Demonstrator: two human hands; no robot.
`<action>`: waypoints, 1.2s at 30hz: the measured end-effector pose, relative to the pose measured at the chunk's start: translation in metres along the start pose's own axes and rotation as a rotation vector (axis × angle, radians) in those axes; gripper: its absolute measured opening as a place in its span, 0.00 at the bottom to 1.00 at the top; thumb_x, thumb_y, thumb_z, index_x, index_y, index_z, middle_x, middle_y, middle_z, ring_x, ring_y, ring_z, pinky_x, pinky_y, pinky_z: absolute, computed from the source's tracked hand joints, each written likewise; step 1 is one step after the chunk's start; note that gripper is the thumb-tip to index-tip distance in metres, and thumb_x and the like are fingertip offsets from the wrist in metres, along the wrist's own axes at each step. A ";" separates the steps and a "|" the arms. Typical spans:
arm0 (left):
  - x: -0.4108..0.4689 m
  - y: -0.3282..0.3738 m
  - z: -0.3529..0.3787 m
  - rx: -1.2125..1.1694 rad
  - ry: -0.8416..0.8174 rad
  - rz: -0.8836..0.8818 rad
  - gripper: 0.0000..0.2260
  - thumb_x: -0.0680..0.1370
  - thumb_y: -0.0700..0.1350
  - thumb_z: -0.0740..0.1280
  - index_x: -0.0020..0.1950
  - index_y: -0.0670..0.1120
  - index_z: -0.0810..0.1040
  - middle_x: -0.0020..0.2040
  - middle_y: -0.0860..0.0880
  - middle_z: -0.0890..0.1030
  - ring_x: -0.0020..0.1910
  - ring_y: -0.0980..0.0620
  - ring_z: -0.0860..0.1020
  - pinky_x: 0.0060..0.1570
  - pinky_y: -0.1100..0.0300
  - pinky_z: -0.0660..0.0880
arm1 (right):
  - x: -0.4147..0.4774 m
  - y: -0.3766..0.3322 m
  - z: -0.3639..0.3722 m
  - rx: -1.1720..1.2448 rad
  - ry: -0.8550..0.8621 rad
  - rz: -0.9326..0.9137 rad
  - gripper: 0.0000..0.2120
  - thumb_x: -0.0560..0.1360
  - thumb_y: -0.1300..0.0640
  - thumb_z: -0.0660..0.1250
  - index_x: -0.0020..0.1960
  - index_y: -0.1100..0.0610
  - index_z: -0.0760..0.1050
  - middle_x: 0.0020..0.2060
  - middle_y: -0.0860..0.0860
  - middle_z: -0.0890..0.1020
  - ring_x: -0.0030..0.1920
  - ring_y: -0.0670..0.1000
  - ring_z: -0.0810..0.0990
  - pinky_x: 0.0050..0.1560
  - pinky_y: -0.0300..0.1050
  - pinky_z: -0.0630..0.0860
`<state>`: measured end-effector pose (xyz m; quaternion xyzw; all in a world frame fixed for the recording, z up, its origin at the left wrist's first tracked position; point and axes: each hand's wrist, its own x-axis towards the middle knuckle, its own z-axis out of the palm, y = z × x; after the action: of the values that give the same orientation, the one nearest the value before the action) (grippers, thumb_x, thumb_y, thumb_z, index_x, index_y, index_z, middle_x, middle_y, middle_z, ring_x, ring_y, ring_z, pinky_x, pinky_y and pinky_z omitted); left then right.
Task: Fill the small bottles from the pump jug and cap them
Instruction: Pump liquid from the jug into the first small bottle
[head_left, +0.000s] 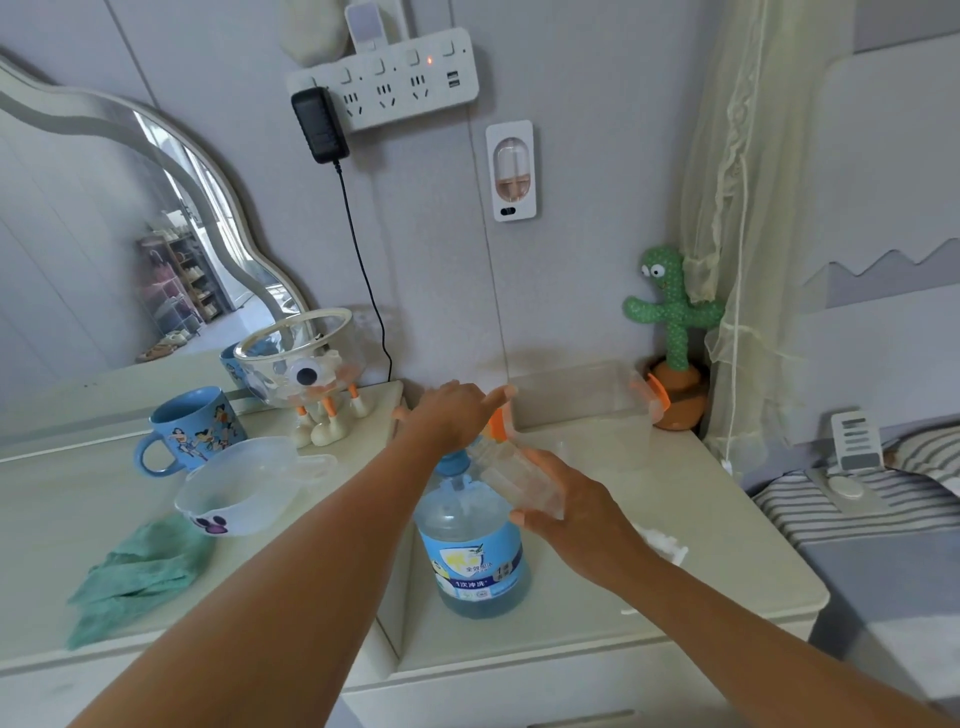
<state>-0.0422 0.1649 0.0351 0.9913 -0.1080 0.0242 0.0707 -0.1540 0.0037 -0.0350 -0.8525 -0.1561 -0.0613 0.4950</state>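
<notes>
Left hand (457, 415) flat over jug (478, 545) top (fingers straight), right hand (576, 514) gripping a tipped bottle (519, 478), near counter (675, 571) left edge

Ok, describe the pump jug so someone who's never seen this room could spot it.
Find the low cream cabinet beside the striped bed. The pump jug stands near its left edge, below the right hand holding a small bottle. Unlike the clear box behind, it is round, blue-labelled and holds blue liquid.
</notes>
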 end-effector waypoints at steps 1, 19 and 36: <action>-0.001 0.001 -0.003 -0.016 -0.006 0.005 0.31 0.80 0.66 0.46 0.37 0.42 0.72 0.44 0.42 0.76 0.49 0.44 0.73 0.59 0.46 0.69 | -0.001 -0.003 -0.003 -0.003 -0.008 -0.007 0.31 0.73 0.53 0.69 0.72 0.40 0.60 0.56 0.42 0.74 0.52 0.42 0.72 0.41 0.22 0.66; 0.002 -0.005 0.000 -0.036 -0.039 -0.016 0.32 0.82 0.64 0.46 0.47 0.39 0.76 0.45 0.41 0.77 0.49 0.43 0.76 0.54 0.50 0.69 | 0.005 0.003 0.003 0.032 0.013 -0.023 0.31 0.72 0.53 0.69 0.66 0.29 0.59 0.55 0.37 0.74 0.50 0.34 0.71 0.44 0.20 0.65; -0.002 0.002 -0.013 -0.050 -0.059 -0.023 0.29 0.82 0.64 0.46 0.42 0.41 0.71 0.41 0.42 0.74 0.40 0.48 0.71 0.45 0.56 0.67 | 0.005 -0.002 -0.004 -0.010 0.008 -0.054 0.35 0.72 0.53 0.69 0.73 0.37 0.56 0.53 0.32 0.70 0.53 0.37 0.69 0.44 0.19 0.63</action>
<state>-0.0448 0.1653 0.0486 0.9907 -0.0990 -0.0088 0.0927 -0.1498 0.0025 -0.0303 -0.8501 -0.1770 -0.0787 0.4896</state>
